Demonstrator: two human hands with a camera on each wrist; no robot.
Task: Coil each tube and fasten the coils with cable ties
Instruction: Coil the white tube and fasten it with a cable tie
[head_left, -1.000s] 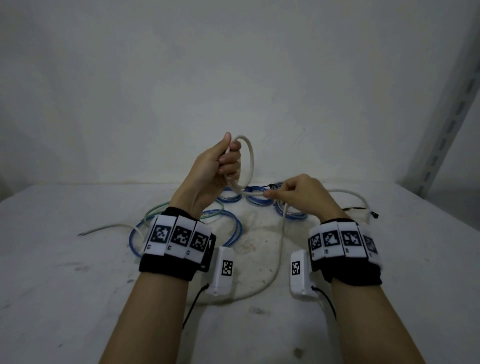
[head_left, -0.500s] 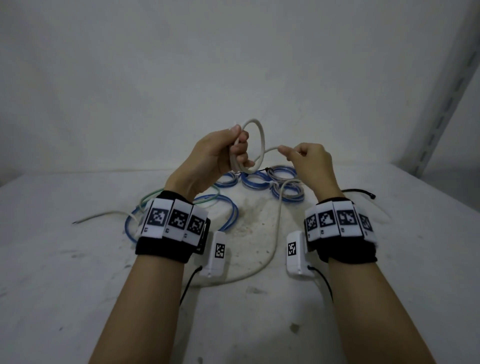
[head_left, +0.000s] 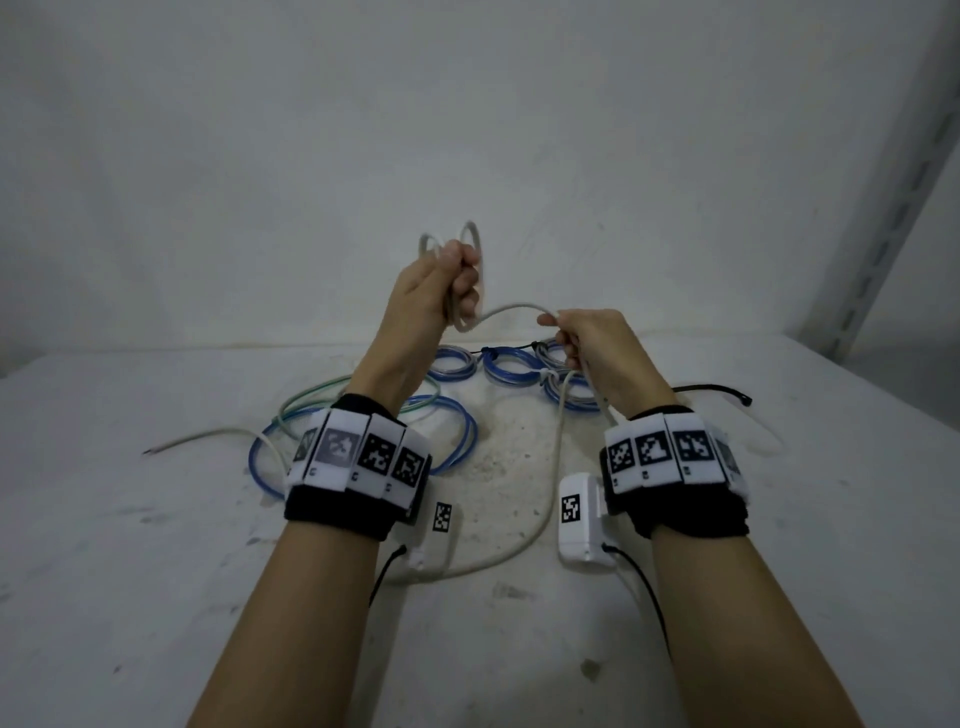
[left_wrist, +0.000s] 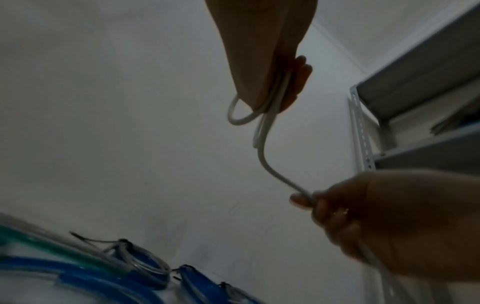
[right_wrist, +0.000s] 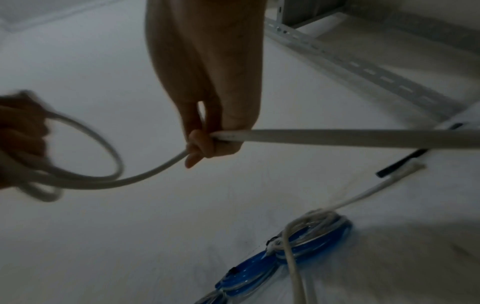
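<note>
My left hand (head_left: 457, 280) is raised above the table and grips the loops of a white tube (head_left: 511, 310) coil (head_left: 475, 244). The same loops show under the left hand (left_wrist: 285, 90) in the left wrist view. From there the tube arcs right to my right hand (head_left: 563, 332), which pinches it between thumb and fingers (right_wrist: 200, 142). Past the right hand the tube (right_wrist: 363, 136) drops to the table and curves back under my wrists (head_left: 524, 540). Tied blue coils (head_left: 511, 366) lie behind the hands. A loose blue tube (head_left: 452, 441) and a green one (head_left: 311, 395) lie at the left.
A black cable tie (head_left: 717, 389) lies on the white table (head_left: 156, 571) to the right of my right wrist, beside a white tie (head_left: 763, 441). A perforated metal shelf post (head_left: 893, 208) rises at the right. The wall stands close behind the table.
Both hands have risen. My left hand has taken another loop into its grip, and my right hand has slid further along the tube, away from the coil.
</note>
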